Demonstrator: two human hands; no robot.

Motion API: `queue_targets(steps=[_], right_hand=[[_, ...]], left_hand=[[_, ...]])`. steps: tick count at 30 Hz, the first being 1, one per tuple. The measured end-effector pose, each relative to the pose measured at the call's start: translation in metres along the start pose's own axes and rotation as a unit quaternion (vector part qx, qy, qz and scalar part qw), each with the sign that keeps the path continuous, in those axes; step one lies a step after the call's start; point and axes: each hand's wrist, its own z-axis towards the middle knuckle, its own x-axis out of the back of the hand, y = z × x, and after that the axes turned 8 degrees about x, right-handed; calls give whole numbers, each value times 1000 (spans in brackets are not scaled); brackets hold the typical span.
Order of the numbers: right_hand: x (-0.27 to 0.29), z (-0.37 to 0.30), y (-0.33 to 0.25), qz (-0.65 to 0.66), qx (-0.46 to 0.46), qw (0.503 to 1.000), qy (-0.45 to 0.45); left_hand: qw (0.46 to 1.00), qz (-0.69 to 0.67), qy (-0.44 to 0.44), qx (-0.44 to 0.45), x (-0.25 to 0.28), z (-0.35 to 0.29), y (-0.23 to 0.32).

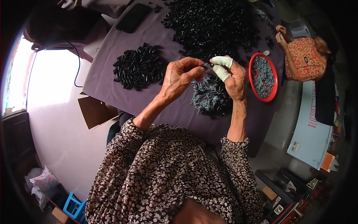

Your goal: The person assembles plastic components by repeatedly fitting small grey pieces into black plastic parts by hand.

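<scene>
Over the cloth-covered table, my two hands meet with their fingertips almost touching. My left hand (180, 77) is closed in a pinch, with a small greyish piece (205, 64) at its fingertips. My right hand (235, 82) is also closed in a pinch, and ribbed white finger covers (222, 61) wrap its thumb and forefinger. Something small and dark shows at its tips, too small to make out. Just beneath lies a mixed heap of grey pins and black parts (209, 97). A pile of small black parts (136, 67) sits left of my left hand.
A large heap of black parts (212, 28) covers the far table. Right of my right hand stands a red tray (276, 84) holding grey pins (263, 76). A dark phone-like slab (133, 18) lies far left. Another person (306, 59) in orange patterned clothing is at the right.
</scene>
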Motion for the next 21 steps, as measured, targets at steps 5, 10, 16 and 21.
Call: queue_targets(steps=[5,10,16,21], right_hand=[[3,8,-12,-19,0,1000,1],[3,14,-11,-92,61,993,-46],[2,19,-20,-148,100,982,-58],[-4,20,-19,-175,94,977,-82]], left_hand=[[998,64,2,-15,2,0,2],[994,108,8,-16,3,-2,6],[994,106,5,-3,-1,-3,15],[994,107,13,19,0,-2,14]])
